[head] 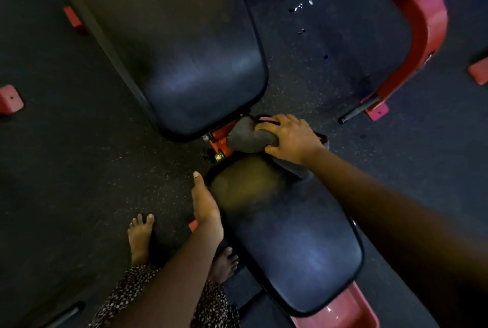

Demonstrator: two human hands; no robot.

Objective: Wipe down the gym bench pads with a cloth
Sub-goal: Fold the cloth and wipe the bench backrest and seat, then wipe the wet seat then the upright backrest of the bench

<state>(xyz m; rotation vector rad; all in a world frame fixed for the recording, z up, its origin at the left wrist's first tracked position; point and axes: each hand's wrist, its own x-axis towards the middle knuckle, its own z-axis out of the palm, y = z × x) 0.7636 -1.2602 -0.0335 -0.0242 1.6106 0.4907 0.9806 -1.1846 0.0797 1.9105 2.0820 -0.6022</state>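
Observation:
A black seat pad [290,235] lies below me, and a long black back pad [184,50] stretches away from it. Between them shows the red hinge frame [220,137]. My right hand [293,140] is shut on a dark grey cloth [248,137], pressing it at the far end of the seat pad by the hinge. My left hand [204,203] rests flat against the seat pad's left edge, thumb pointing forward, holding nothing.
Dark speckled rubber floor [92,169] surrounds the bench. Red frame feet [10,99] sit at left, a red curved frame [425,37] at right. My bare feet [141,235] stand left of the seat. A red base [343,312] lies under the near end.

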